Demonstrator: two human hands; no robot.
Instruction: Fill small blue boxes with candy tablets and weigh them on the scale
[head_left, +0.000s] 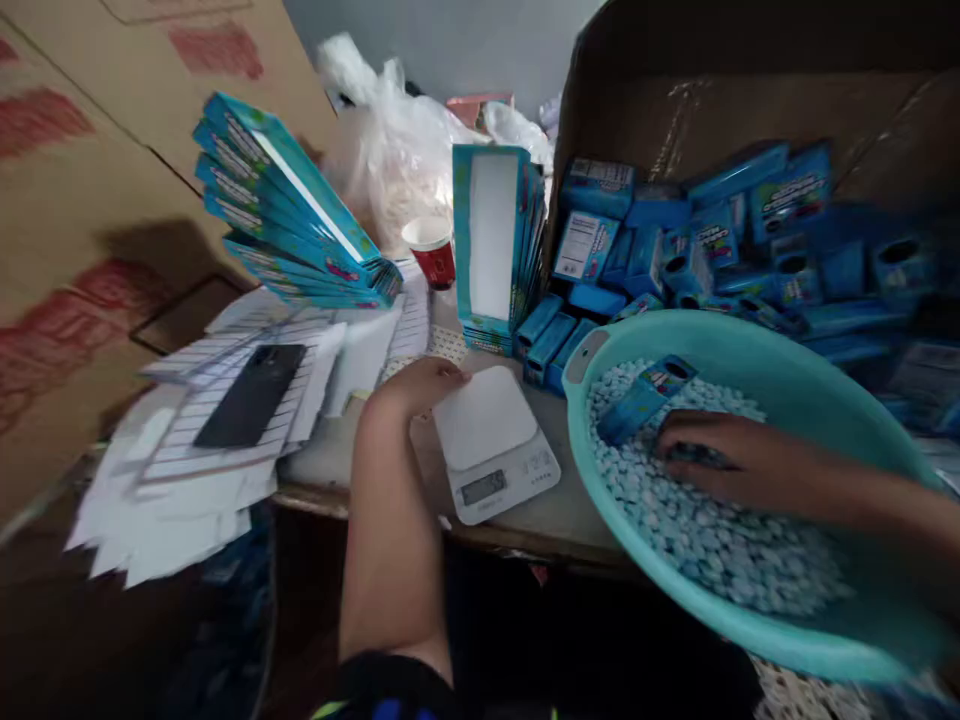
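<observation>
My left hand [431, 385] lies at the upper left corner of a white digital kitchen scale [491, 420], its fingers stretched toward the edge and partly hidden. Nothing stands on the scale; its display shows digits too blurred to read surely. Inside a turquoise basin [720, 325], my right hand [709, 455] reaches into many small pale blue candies [720, 535]. Its fingers are curled, and what they hold is hard to make out. Just left of those fingers, a small blue box [645, 400] lies tilted on the candies.
Behind the basin, a large cardboard box [622, 110] holds many small blue boxes [589, 245]. Folded display cartons [491, 240] stand at the back, with more cartons [292, 210] leaning left. A red paper cup [431, 250], papers [187, 510] and a black phone [251, 395] are there too.
</observation>
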